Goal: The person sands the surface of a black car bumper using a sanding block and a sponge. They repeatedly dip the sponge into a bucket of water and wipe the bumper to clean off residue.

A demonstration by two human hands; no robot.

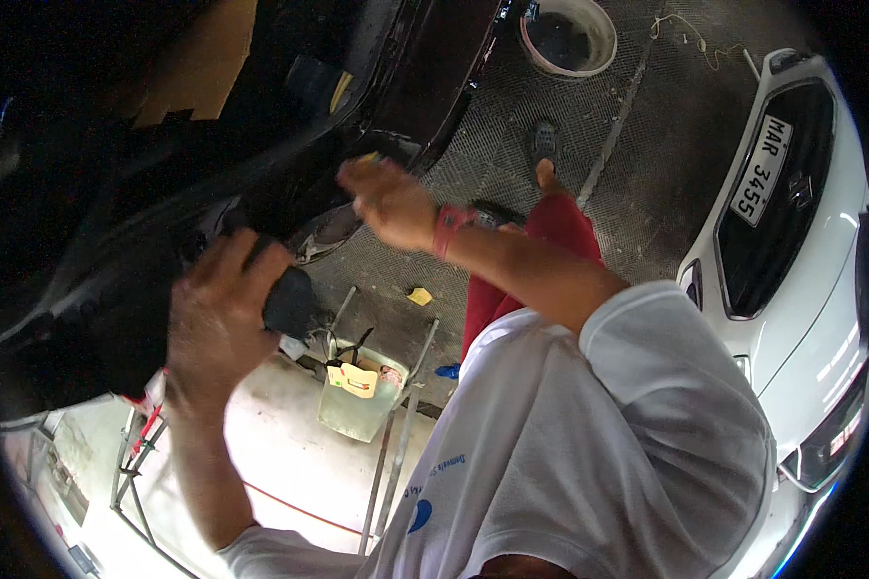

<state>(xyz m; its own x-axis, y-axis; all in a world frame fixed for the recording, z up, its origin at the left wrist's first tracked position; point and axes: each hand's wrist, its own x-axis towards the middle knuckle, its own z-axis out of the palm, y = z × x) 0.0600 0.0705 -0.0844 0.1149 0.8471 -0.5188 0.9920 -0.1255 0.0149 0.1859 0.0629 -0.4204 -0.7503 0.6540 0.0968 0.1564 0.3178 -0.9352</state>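
My left hand (224, 314) is closed around a black, rounded thing (292, 303) beside a dark vehicle body (116, 232); its kind cannot be made out. My right hand (391, 203), with a red band (451, 230) on the wrist, is blurred at the fingers. It is closed against the edge of the dark bodywork, and a bit of a yellow piece (369, 157) shows at the fingertips. The rest of that piece is hidden by the hand.
A white car (792, 232) stands on the right. A round bucket (603, 43) sits on the textured floor at the top. Below my hands are a translucent tub (348, 420) on a metal stand, a yellow scrap (419, 296) and brown cardboard (203, 63) at the upper left.
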